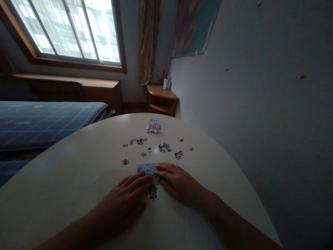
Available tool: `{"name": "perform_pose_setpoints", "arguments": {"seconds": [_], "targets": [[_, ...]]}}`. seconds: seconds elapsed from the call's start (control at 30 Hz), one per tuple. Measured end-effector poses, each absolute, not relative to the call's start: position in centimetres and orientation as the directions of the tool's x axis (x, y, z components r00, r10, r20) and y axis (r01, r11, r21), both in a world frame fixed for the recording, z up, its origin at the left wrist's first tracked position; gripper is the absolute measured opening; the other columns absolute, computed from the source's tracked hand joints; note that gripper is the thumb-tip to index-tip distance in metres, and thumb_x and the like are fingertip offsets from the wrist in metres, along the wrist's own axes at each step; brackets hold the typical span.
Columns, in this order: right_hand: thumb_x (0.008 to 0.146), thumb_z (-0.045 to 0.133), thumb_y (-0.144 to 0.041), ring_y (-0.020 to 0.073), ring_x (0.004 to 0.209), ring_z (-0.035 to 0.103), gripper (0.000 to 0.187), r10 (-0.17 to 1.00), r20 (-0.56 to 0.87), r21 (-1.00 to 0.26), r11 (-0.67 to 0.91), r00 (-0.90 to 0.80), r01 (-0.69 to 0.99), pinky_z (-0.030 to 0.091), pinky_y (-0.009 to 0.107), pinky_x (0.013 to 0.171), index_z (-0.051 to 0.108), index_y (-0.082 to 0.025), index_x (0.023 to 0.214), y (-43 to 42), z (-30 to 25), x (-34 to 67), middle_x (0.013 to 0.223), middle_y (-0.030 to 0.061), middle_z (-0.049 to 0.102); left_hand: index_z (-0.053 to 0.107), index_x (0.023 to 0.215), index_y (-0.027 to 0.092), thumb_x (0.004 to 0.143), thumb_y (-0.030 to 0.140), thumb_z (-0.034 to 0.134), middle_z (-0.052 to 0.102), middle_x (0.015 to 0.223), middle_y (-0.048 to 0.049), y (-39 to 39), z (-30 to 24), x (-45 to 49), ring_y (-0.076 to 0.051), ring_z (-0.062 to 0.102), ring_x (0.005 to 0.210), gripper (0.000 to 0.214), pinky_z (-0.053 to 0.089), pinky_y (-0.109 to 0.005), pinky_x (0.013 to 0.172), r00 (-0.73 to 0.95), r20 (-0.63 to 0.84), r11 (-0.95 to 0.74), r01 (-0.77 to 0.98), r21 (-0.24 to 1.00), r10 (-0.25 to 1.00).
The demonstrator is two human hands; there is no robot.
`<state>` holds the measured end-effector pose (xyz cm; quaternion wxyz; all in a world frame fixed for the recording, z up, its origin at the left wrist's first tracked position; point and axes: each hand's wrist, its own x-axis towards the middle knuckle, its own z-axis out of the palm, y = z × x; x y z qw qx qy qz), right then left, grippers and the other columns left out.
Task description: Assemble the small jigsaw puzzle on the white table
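Note:
A partly joined jigsaw puzzle [149, 167] lies on the white table between my hands, its light-blue top strip showing large white lettering. My left hand [131, 191] rests over its left side with fingers stretched out. From the right, my right hand [177, 180] lies across the upper right part, fingers extended and lying flat. Both hands hide much of the puzzle. A narrow joined column of pieces [153, 192] pokes out toward me below the fingertips. Just beyond the left hand sits a loose reddish puzzle piece [125, 161].
Several loose pieces [164, 147] are scattered beyond my hands, with another cluster [140, 141] to the left. A printed picture packet [154, 126] lies near the far edge of the round table [85, 166]. Past it stand a bed [47, 121] and a corner shelf [162, 92]; a wall is on the right.

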<state>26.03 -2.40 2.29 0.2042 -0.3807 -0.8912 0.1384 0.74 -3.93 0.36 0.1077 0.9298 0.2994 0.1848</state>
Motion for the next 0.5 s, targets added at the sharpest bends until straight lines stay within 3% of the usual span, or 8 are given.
{"name": "perform_pose_setpoints", "arguments": {"seconds": [0.5], "targets": [[0.095,0.053,-0.02,0.0229,0.13,0.052,0.035,0.737,0.259,-0.4,0.67,-0.624,0.626,0.042,0.045,0.112,0.062,-0.018,0.129,-2.35,2.14,26.13,0.137,0.0125,0.06,0.04,0.147,0.027,0.091,0.013,0.051,0.049,0.149,-0.0052,-3.93,0.52,0.88,-0.026,0.042,0.139,0.058,0.039,-0.047,0.115,0.755,0.275,-0.799,0.515,0.312,0.595]]}}
